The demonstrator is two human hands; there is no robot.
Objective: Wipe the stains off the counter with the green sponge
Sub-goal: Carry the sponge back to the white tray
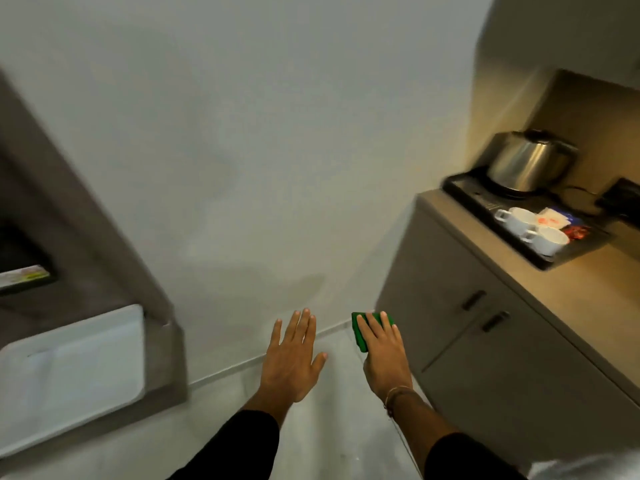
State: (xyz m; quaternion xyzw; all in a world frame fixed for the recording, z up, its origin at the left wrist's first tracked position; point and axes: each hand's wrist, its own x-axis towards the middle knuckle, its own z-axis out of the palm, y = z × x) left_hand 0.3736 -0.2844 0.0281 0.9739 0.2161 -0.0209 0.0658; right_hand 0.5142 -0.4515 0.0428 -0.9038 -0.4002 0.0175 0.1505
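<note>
Room: plain white wall ahead, frame motion-blurred.
Counter point(568, 299): beige top at 3 o'clock, black tray point(540, 256) holding kettle point(530, 164) and cups point(547, 239); stains not discernible.
Right hand point(386, 355): gripping green sponge point(360, 332) from above, at 5 o'clock, off the counter.
Left hand point(294, 358): empty, fingers spread, at 6 o'clock.
Advice: carry sponge to bare top near the tray, press flat, short overlapping strokes, avoid nudging cups.

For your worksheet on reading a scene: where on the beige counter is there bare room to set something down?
The beige counter is bare along its near stretch, between the black tray and the front edge above the cabinet doors. The tray holds a steel kettle, white cups and sachets, crowded.
</note>
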